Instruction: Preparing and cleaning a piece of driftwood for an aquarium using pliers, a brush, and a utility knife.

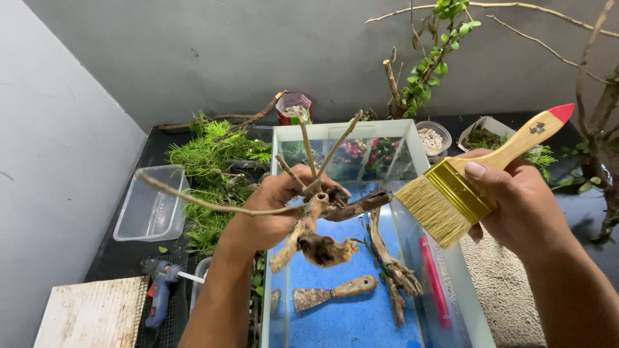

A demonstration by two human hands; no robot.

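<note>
Above the glass tank [278,193], I see the branchy driftwood piece [316,225] held mid-air over the blue floor, left hand [274,206] with fingers clamped round its knotty middle. Right hand [516,200] has fingers closed on the wooden handle of a wide paintbrush [451,196], bristles aimed at the wood, just apart from it. To brush well, I judge: light strokes, keep the thin twigs supported. Left wrist bent inward, right forearm angled in. Scraper [332,293] lies on the tank floor; glue gun [158,290] sits left.
</note>
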